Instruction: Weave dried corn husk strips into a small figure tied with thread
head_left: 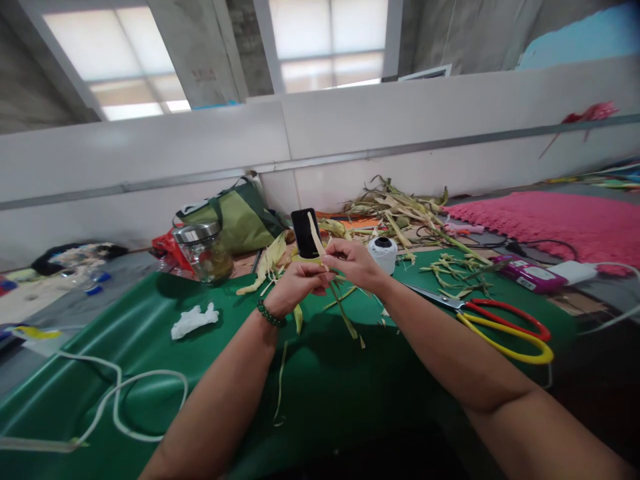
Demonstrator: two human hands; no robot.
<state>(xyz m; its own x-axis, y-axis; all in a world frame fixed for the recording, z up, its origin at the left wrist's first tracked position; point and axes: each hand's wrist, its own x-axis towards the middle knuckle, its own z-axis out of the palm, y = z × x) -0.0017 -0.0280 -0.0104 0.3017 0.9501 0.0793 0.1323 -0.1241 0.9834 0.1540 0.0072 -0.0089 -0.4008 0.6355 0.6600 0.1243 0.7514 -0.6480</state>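
Observation:
My two hands meet above the middle of the green mat (320, 400). A pale corn husk strip (315, 233) rises from between the fingers of my right hand (353, 261), which pinch it. My left hand (299, 287), with a green bead bracelet at the wrist, closes on the lower part of the husk strips. Thin green strips (345, 317) hang down below both hands. Just behind them a black phone (303, 230) stands upright, and a white roll of thread (383, 257) is to the right. Fingers partly hide what lies between the hands.
Scissors (505, 323) with red and yellow handles lie at right, near husk scraps (453, 270) and a purple box (530, 273). A glass jar (205, 253), green bag (240, 217) and tissue (195, 322) are left. A husk heap (395, 200) lies against the wall. White cord (117, 393) loops front left.

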